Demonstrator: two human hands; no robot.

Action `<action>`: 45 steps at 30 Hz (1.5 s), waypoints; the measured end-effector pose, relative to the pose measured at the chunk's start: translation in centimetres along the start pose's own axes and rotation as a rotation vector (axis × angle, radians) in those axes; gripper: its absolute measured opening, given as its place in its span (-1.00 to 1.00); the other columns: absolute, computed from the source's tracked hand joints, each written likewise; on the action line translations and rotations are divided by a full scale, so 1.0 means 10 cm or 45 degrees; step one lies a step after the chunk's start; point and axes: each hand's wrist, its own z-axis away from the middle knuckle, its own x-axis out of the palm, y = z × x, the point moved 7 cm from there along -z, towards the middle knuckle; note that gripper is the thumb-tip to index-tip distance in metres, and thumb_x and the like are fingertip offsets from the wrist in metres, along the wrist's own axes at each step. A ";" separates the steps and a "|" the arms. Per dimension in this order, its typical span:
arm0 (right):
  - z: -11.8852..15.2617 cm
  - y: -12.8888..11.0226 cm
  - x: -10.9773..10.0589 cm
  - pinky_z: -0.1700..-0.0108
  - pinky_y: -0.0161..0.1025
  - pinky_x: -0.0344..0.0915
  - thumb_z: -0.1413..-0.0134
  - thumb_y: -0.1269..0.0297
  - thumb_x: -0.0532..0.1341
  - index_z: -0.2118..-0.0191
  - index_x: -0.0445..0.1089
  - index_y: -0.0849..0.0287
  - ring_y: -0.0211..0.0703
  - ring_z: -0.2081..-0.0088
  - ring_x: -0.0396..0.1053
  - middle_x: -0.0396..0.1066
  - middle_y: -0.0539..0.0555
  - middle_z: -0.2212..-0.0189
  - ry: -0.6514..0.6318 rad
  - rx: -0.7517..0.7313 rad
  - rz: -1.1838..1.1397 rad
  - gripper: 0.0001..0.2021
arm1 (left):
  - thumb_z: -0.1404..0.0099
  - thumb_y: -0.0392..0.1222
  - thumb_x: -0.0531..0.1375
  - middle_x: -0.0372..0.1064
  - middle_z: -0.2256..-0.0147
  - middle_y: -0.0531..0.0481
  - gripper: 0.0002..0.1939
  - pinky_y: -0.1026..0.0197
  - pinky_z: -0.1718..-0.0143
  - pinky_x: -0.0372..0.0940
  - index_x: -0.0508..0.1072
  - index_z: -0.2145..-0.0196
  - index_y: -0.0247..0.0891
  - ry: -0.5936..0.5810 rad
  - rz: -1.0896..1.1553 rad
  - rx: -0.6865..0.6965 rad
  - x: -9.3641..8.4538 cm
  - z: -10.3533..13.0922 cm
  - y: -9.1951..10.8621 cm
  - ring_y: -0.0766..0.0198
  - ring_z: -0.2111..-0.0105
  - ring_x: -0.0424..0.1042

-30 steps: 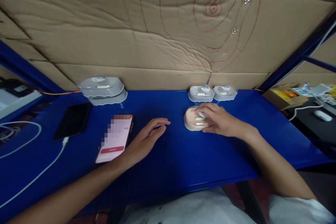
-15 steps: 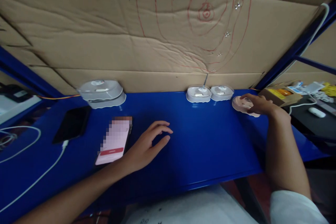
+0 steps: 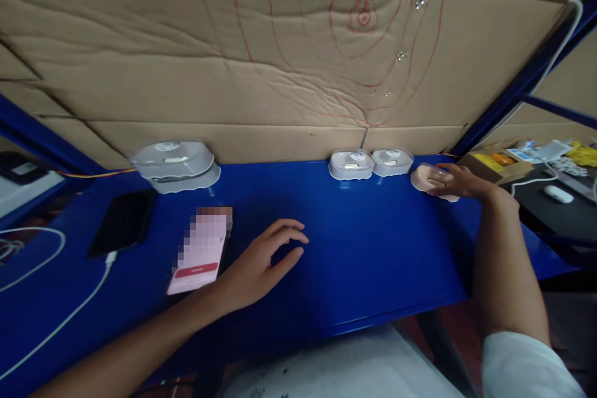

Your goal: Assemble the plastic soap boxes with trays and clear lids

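My right hand (image 3: pixel 452 179) is at the far right of the blue table, with its fingers closed over a small pinkish lidded plastic container (image 3: pixel 423 179). The fingers and palm hide part of that container. Two like containers with clear lids, a middle one (image 3: pixel 351 165) and its neighbour (image 3: pixel 392 162), sit side by side just left of it against the cardboard. My left hand (image 3: pixel 275 255) hovers over or rests on the middle of the table, fingers loosely curved and thumb apart, holding nothing. Close to its wrist lies a phone (image 3: pixel 205 249) with a lit pink screen.
Stacked clear-lidded containers (image 3: pixel 175 165) stand at the back left. A dark phone (image 3: pixel 124 221) with a white cable (image 3: pixel 93 292) lies in front of them. Cardboard (image 3: pixel 163 74) closes off the back. Beyond the right frame are a cardboard box (image 3: pixel 494 165) and a white mouse (image 3: pixel 558 194).
My right hand has settled lower onto the pinkish container, its fingers now around the top. My left hand stays nearly in place. The whole view has shifted slightly.
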 end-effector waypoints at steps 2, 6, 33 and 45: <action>0.03 -0.10 0.03 0.08 -0.16 0.26 -0.22 0.10 0.42 -0.40 0.27 0.26 0.06 -0.04 0.41 0.39 0.41 -0.07 -0.102 -0.065 -0.085 -0.27 | -0.56 -0.01 0.13 0.37 -0.20 -0.12 -0.76 -0.02 -0.30 0.24 0.55 -0.02 -0.05 -0.016 -0.032 0.025 0.01 0.00 0.02 0.01 -0.21 0.44; 0.17 -0.69 0.03 -0.05 -0.09 0.29 -0.12 0.13 0.47 -0.41 0.24 0.20 0.18 -0.13 0.39 0.35 0.40 -0.17 -0.196 -0.301 -0.216 -0.21 | -0.57 -0.03 0.11 0.38 -0.20 -0.13 -0.75 -0.02 -0.31 0.27 0.53 -0.05 -0.07 -0.046 -0.083 0.066 0.03 0.00 0.05 0.03 -0.21 0.45; 1.42 -2.82 -0.10 -0.51 0.31 0.02 -0.44 0.02 0.22 -0.57 -0.07 -0.12 0.15 -0.58 -0.18 -0.06 0.19 -0.55 0.099 -1.639 -0.830 -0.27 | -0.35 -0.07 0.35 0.28 -0.38 -0.20 -0.20 -0.27 -0.30 0.30 0.06 -0.41 0.02 0.061 -0.299 0.140 0.04 -0.01 -0.01 -0.15 -0.32 0.36; 1.50 -2.88 -0.10 -0.47 0.35 0.09 -0.43 -0.03 0.20 -0.55 0.03 -0.04 0.26 -0.55 -0.11 0.02 0.24 -0.52 0.227 -1.577 -0.728 -0.30 | -0.36 -0.15 0.36 0.18 -0.39 -0.19 -0.22 -0.19 -0.37 0.25 0.07 -0.39 0.03 0.080 -0.156 0.152 0.03 -0.02 -0.05 -0.09 -0.38 0.28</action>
